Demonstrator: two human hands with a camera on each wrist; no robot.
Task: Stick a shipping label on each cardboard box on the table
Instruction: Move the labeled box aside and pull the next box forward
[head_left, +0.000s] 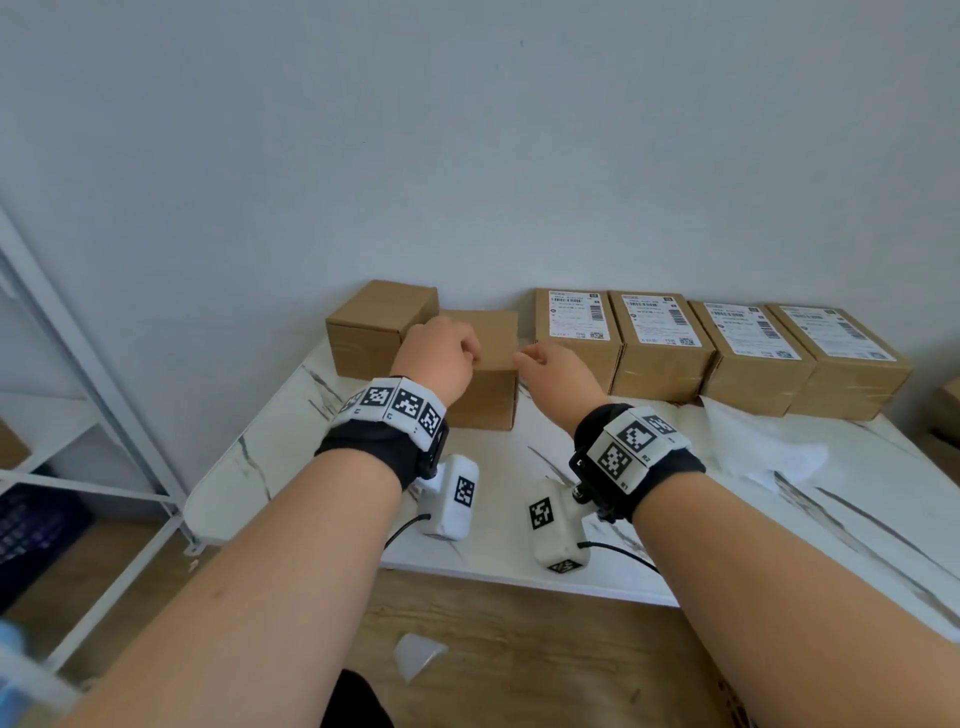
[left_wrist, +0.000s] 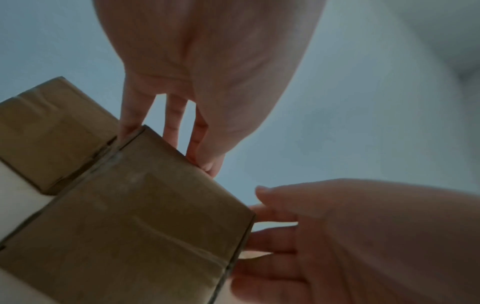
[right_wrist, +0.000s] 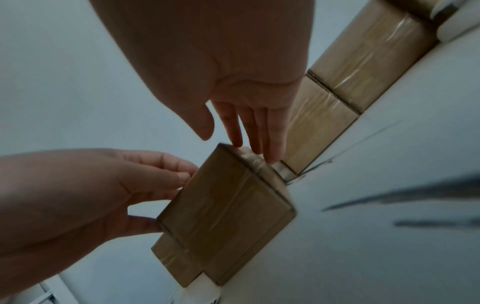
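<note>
A plain cardboard box (head_left: 488, 397) (left_wrist: 142, 216) (right_wrist: 226, 209) with no label stands on the white marble table (head_left: 270, 467), pulled forward from the back row. My left hand (head_left: 452, 353) (right_wrist: 85, 195) holds its top left edge, fingers curled over the top and thumb against the side. Beside it, my right hand (head_left: 540, 358) (right_wrist: 246, 123) (left_wrist: 350, 236) touches the box's right top edge with straight fingers, its thumb held apart. I see no loose label in either hand. A second unlabelled box (head_left: 379, 322) (left_wrist: 52, 133) sits behind on the left.
Several boxes bearing white shipping labels (head_left: 660, 332) line the wall to the right. Crumpled white backing paper (head_left: 769, 447) lies on the table in front of them. A white metal shelf frame (head_left: 88, 374) stands at the left. A paper scrap (head_left: 415, 654) lies on the wooden floor.
</note>
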